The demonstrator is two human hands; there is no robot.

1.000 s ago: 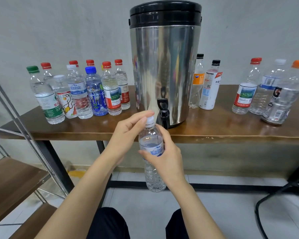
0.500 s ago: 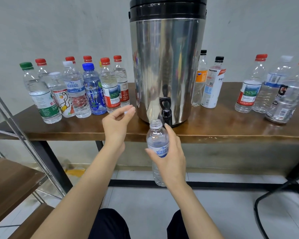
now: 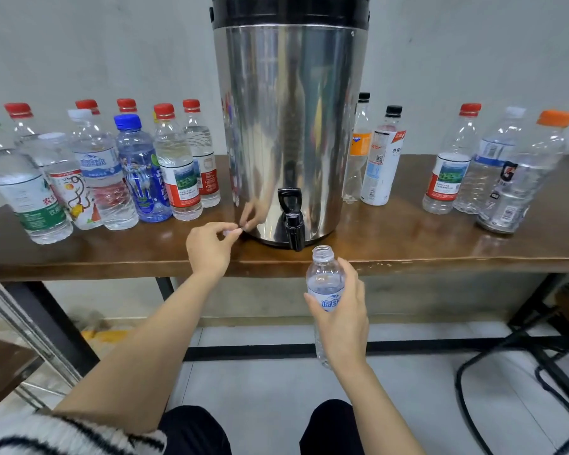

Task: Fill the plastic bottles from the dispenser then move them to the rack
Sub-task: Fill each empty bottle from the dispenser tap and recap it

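Wooden desk (image 3: 408,254): a brown top across the middle of the frame, on black legs, with a pale wall behind.
Dispenser (image 3: 289,126): a tall steel drum with a black lid, upright at the centre of the desk, near its front edge.
Rack (image 3: 30,333): slanted metal bars and a brown shelf at the lower left of the frame, beside the end of the desk.
Left bottles (image 3: 102,178): a close crowd of capped clear bottles standing on the desk at the left of the frame, with red, white, blue and green caps.
Right bottles (image 3: 493,172): three capped bottles on the desk at the right of the frame, with red, white and orange caps.
Black-capped bottles (image 3: 380,165): two, just beside the dispenser on its frame-right side.
Open bottle (image 3: 324,284): clear with a blue-and-white label and no cap, upright in front of the desk's edge. Its mouth is just beside the tip of the spout, to the frame-right, not touching.
Right hand (image 3: 342,316): its grip is wrapped round the middle of the open bottle.
Left hand (image 3: 207,247): over the front edge of the desk, near the dispenser's base at centre left. Its grip is pinched closed on the cap.
Tap (image 3: 291,218): black, at the dispenser's foot, with the spout pointing down past the desk's edge.
Cap (image 3: 229,232): small and white, between the left thumb and fingertips.
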